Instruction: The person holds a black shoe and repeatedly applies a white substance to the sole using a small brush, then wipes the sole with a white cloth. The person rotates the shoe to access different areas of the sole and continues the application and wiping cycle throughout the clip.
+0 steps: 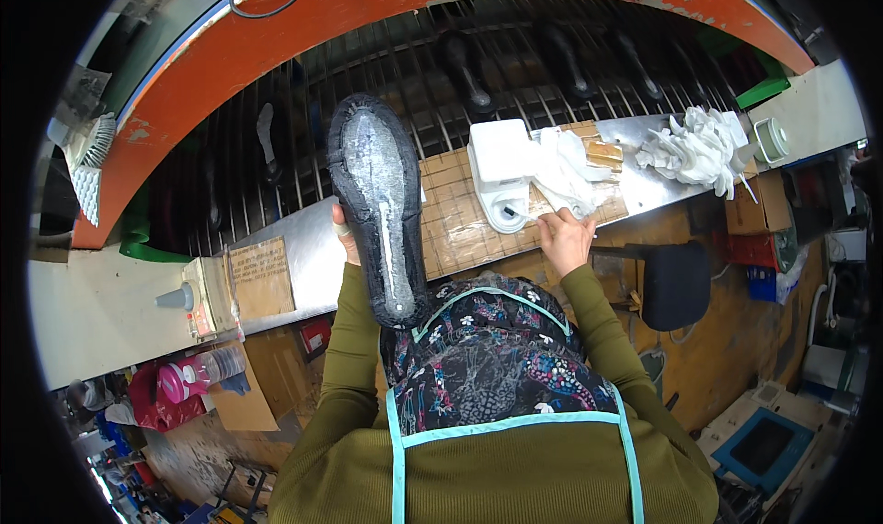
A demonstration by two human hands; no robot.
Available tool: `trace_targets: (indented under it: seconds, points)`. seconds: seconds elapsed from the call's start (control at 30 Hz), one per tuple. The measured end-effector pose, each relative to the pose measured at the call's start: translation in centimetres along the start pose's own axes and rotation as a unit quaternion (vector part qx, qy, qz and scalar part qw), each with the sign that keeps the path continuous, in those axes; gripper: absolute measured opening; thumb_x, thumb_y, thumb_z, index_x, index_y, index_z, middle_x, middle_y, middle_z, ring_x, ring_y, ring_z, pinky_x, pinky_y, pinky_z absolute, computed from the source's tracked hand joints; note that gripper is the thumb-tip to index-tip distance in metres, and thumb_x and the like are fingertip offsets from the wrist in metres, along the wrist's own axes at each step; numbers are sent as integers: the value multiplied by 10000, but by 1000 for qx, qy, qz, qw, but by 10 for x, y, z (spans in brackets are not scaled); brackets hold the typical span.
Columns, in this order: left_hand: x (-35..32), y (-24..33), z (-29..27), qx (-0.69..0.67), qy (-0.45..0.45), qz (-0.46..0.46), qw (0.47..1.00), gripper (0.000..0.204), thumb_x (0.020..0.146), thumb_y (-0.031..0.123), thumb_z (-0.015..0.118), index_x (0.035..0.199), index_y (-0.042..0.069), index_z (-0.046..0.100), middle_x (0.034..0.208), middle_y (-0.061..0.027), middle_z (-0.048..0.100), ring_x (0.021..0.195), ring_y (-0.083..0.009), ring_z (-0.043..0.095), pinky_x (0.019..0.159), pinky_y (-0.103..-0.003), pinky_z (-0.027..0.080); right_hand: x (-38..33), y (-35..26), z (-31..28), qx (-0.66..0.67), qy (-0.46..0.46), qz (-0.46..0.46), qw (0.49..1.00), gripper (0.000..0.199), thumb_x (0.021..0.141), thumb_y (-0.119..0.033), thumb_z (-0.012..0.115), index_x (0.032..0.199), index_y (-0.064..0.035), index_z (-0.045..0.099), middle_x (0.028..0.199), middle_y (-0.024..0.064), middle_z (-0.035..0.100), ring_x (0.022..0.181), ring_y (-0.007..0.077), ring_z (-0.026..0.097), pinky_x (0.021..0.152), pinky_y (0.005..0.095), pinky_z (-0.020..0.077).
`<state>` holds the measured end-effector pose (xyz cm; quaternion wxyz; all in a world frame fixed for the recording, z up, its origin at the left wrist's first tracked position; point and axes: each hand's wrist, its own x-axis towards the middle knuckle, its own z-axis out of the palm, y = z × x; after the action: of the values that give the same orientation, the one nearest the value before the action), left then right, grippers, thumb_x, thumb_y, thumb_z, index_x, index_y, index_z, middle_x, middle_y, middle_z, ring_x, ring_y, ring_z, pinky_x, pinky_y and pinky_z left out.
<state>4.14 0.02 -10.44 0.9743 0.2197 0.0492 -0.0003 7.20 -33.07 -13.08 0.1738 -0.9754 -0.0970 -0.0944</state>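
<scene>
My left hand [344, 236] grips a black shoe upper [377, 193] by its side, holding it upright with the underside facing me. A whitish, shiny layer covers its forefoot and runs down to the heel in a narrow strip. Most of my left fingers are hidden behind it. My right hand [566, 241] is closed, fingertips pinched, at the near edge of the bench. A thin pale end shows beside it, but what it holds cannot be made out. Just beyond stand a white container [501, 152] with a round white cup [506, 213] and a crumpled white cloth [563, 170].
Behind the bench, a rack of metal bars [423, 55] carries several black shoe pieces [566, 60]. A heap of white crumpled cloths [694, 152] lies to the right, near a white tape roll [771, 141]. A cardboard piece [260, 276] lies left; a black chair [676, 285] stands right.
</scene>
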Motion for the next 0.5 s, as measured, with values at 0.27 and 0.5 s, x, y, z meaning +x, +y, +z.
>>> trace_targets:
  seconds: [0.27, 0.5]
  points:
    - [-4, -3, 5, 75, 1, -39, 996, 863, 718, 640, 701, 1317, 52, 498, 1228, -123, 601, 1064, -276, 602, 933, -419, 515, 12, 40, 10, 557, -324, 330, 690, 192, 886, -192, 652, 895, -8, 706, 749, 8, 642, 654, 69, 541, 555, 192, 394]
    - [4, 0, 40, 83, -54, -104, 990, 948, 618, 613, 787, 1314, 37, 498, 1201, -151, 612, 1044, -282, 619, 924, -413, 526, 76, -80, -112, 550, -16, -69, 832, 154, 826, -87, 726, 960, -12, 727, 891, 37, 628, 825, 125, 571, 751, 242, 454]
